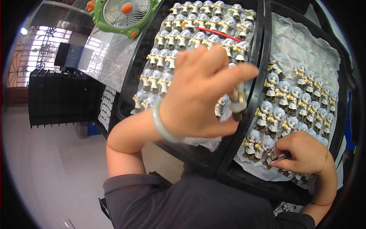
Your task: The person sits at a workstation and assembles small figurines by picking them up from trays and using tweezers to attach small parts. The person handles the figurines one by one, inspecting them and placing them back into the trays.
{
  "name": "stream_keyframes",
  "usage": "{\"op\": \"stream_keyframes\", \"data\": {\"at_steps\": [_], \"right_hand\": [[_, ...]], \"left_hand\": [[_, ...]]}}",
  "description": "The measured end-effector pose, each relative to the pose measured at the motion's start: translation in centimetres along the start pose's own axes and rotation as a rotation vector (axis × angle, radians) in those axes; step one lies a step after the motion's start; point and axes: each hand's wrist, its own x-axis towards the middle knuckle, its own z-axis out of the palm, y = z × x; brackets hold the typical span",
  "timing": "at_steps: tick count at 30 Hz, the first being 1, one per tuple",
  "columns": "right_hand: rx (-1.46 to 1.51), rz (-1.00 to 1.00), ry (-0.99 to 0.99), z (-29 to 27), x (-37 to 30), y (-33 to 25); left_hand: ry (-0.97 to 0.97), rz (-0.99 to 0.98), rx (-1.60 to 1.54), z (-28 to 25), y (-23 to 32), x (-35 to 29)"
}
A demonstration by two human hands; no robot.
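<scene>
busily, 2 bare hands work over 2 black trays of small pale-haired figurines, the left tray [198, 160] beside the right tray [259, 187]. the left hand [200, 93], blurred, hangs above the border between the trays, with a figurine [238, 102] seemingly pinched between thumb and forefinger, its dark boots by the thumb tip. the right hand [305, 150] has a small dark item [283, 155] gripped in its fingertips, its kind hard to tell, among the near rows of the right tray, where a crinkled clear sheet [301, 42] lines the bottom. a thin red stick [219, 33] lies across the left tray's figurines; a green fan [126, 17] stands on the grey table [118, 57] beyond. the figurine is likely light, stiff and a little slippery, its small arms and gold-coloured parts probably the first to snap or scuff; the sturdier torso or boots look the safer hold, with a gentle 2-finger pinch.
</scene>
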Motion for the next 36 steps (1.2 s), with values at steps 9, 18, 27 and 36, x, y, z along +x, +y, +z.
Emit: {"op": "stream_keyframes", "data": {"at_steps": [9,18,27,36], "right_hand": [[0.017,0.017,0.080,0.8,-0.2,0.5],[0.033,0.040,0.081,0.8,0.1,0.1],[-0.027,-0.014,-0.003,0.1,0.0,-0.4],[-0.091,-0.044,0.021,0.4,-0.6,-0.2]], "left_hand": [[-0.429,-0.185,0.029,-6.7,-3.3,-4.2],[-0.710,-0.343,0.095,-3.7,-4.0,-10.4],[-0.410,0.112,-0.143,-2.0,-1.6,0.4],[-0.805,0.191,0.640,11.2,0.0,13.7]]}}
